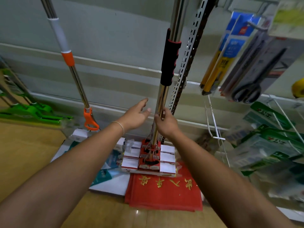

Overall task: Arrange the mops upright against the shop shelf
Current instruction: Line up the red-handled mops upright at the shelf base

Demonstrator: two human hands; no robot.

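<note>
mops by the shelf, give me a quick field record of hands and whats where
right hand: grips the steel pole of the black-grip mop
left hand: open, beside the pole, holding nothing
black-grip mop: upright, by the slotted shelf post
orange mop: leaning on the wall, left
green mops: far left, low
red mat: on the floor below the mop heads

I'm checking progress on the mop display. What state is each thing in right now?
Red mop: upright, pole gripped low.
Orange mop: leaning against the wall, untouched.
Green mops: heads on the floor.
Right hand: grips the red mop's pole.
Left hand: open, holds nothing.
</note>
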